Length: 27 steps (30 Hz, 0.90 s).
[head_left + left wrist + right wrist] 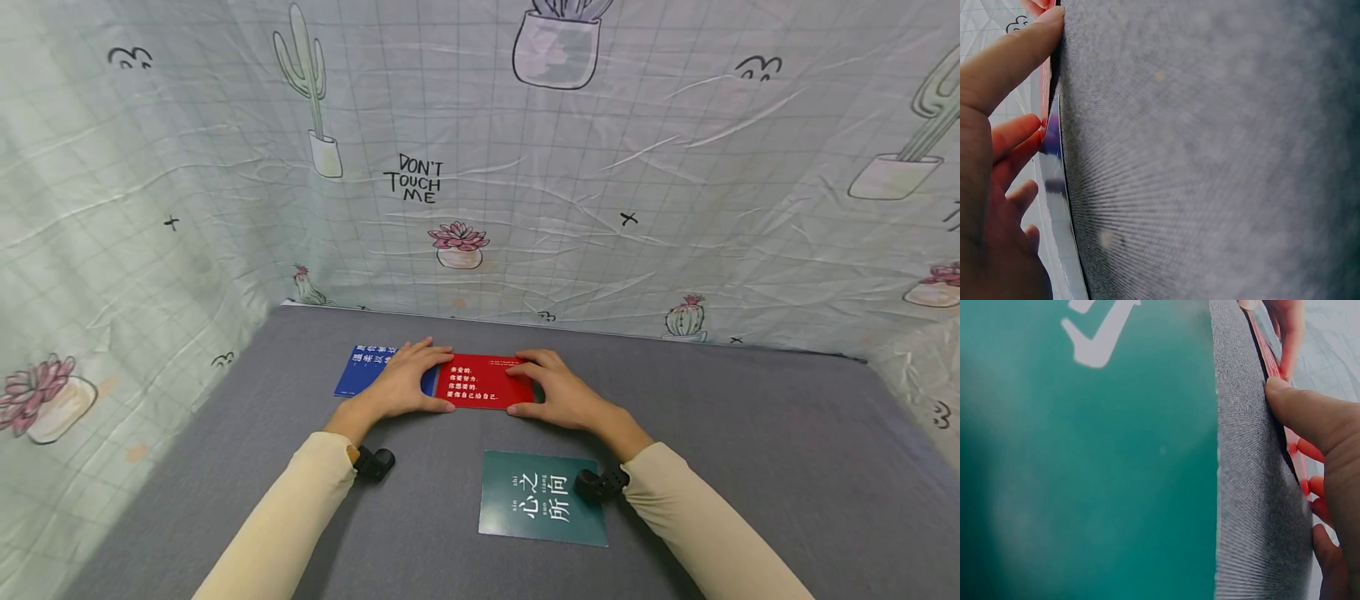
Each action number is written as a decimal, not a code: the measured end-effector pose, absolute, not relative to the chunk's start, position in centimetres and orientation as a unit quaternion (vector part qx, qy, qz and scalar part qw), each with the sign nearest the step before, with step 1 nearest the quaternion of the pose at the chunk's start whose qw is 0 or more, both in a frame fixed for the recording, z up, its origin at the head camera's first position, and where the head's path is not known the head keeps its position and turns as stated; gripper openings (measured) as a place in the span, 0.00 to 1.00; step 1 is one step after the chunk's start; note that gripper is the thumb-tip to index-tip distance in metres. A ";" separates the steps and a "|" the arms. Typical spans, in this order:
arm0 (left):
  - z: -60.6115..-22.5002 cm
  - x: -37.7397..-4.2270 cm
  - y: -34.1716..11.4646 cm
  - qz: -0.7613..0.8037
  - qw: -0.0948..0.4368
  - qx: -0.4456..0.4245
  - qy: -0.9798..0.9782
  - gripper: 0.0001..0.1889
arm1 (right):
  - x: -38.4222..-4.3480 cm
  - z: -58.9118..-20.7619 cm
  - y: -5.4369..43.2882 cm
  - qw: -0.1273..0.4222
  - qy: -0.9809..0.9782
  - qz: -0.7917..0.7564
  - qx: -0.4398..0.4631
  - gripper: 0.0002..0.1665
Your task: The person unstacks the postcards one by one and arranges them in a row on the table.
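A red card (480, 383) with white Chinese writing lies at the far middle of the table, between the two hands. My left hand (405, 379) holds its left end, thumb at the near edge and index finger at the far edge. My right hand (562, 392) grips the right end, its thumb (1288, 394) on the near edge and the other fingers bent over the card. A blue card (360, 375) with white writing lies partly hidden under the left hand, its right part showing right beside the red card.
A dark green card (498, 500) with white characters lies nearer on the grey table (720, 433), partly beneath the right wrist's black camera (600, 485). Another black camera (372, 463) sits on the left wrist. A cactus-print cloth (525, 167) hangs behind and along the left.
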<state>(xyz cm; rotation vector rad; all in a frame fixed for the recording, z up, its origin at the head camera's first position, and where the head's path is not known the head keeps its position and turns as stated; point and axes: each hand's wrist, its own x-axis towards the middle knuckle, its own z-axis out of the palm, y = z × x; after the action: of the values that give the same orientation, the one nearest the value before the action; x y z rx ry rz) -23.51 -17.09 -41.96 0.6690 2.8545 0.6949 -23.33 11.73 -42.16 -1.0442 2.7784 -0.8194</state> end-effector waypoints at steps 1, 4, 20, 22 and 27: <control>-42.0 -23.5 -17.1 0.230 0.064 0.222 0.945 0.43 | -23.3 -42.2 11.7 0.032 0.902 -0.266 -0.338 0.34; -42.0 -23.5 -17.1 0.230 0.064 0.222 0.945 0.43 | -23.4 -42.2 11.8 0.034 0.903 -0.264 -0.339 0.34; -42.2 -23.9 -17.1 0.226 0.070 0.219 0.947 0.43 | -23.6 -42.4 11.9 0.035 0.904 -0.264 -0.334 0.36; -42.2 -23.9 -17.1 0.227 0.071 0.221 0.946 0.43 | -23.6 -42.4 11.8 0.036 0.904 -0.264 -0.334 0.35; -42.0 -23.9 -17.2 0.229 0.066 0.233 0.943 0.43 | -23.7 -42.3 11.8 0.042 0.905 -0.262 -0.333 0.36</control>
<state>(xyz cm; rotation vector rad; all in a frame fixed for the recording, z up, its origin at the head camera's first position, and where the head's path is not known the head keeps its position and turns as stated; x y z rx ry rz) -23.87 -17.16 -42.01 0.7025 2.8428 0.6912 -23.66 11.80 -42.28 -1.0194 2.7682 -0.8021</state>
